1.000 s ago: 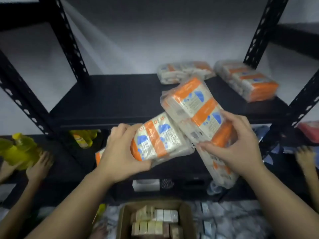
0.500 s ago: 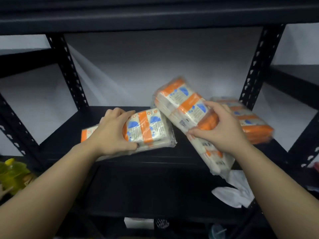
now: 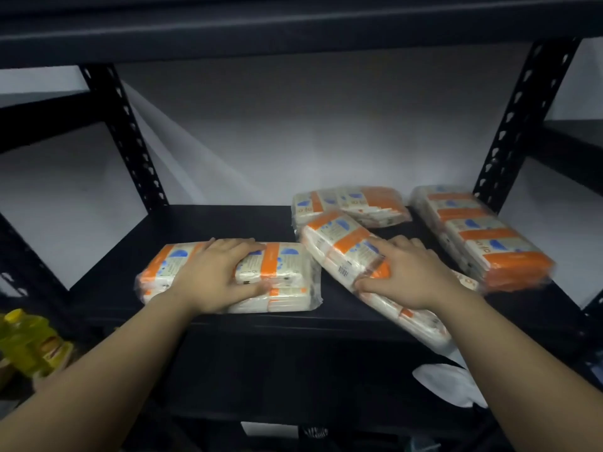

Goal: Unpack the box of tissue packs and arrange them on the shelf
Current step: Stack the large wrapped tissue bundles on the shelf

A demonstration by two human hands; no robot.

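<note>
Left hand (image 3: 217,272) gripping left tissue pack (image 3: 287,275) lying mid-frame on shelf (image 3: 212,220); right hand (image 3: 408,272) clasping tilted tissue pack (image 3: 339,246) overhanging shelf edge.

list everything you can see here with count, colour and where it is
tissue packs: four, clear wrap with white, orange and blue, all on the shelf; one front left, one angled at centre with its near end past the front edge, one at the back centre, one at the right
shelf: one, black, across the middle
shelf posts: black perforated uprights, left and right
upper shelf: one, black, across the top
yellow bottle: one in view, yellow, lower left
white crumpled plastic: one, white, lower right below the shelf
wall: white-grey, behind
left hand: grips the front left pack
right hand: holds the angled centre pack
</note>
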